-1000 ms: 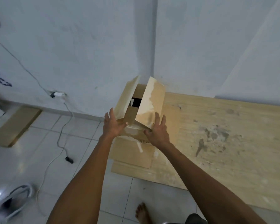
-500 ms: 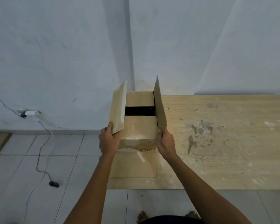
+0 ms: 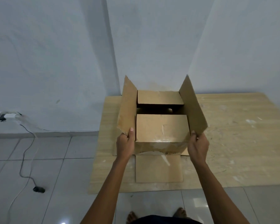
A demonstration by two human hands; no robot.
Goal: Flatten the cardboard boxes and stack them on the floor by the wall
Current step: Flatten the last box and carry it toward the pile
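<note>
A brown cardboard box [image 3: 162, 128] is held in front of me, above a wooden board by the wall. Its two long side flaps stand up and splay outward; the two short flaps lie folded in, with a dark gap between them. My left hand [image 3: 126, 143] grips the near corner of the left flap. My right hand [image 3: 198, 145] grips the near corner of the right flap. A flattened piece of cardboard [image 3: 158, 168] lies on the board beneath the box.
A large pale wooden board [image 3: 233, 143] lies on the tiled floor against the white wall. A wall socket with a plug [image 3: 8, 116] is at left, and its black cable [image 3: 25, 159] trails over the tiles. My bare feet [image 3: 179, 214] show at the bottom edge.
The box has turned square to me and come closer. Both side flaps have been pulled further apart, and my hands have spread wider with them.
</note>
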